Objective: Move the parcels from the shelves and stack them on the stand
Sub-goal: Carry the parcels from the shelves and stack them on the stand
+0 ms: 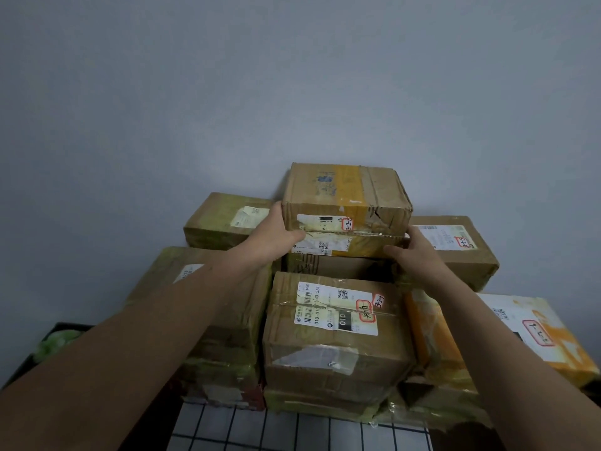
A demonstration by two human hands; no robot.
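A brown cardboard parcel (344, 193) with yellow tape and a label marked 3-2-2 sits on top of the pile, at the back centre against the wall. My left hand (276, 234) grips its lower left corner, thumb on the front face. My right hand (414, 250) holds the lower right corner, where the top parcel meets the flatter yellow-taped parcel (341, 245) beneath it. In front of them stands a larger parcel (335, 333) with a white shipping label.
Several more taped parcels flank the pile: two on the left (224, 219) (208, 288), one at the back right (455, 245), an orange-taped one (507, 333) at the front right. A black-and-white grid surface (292, 431) lies below. The grey wall (292, 76) rises behind.
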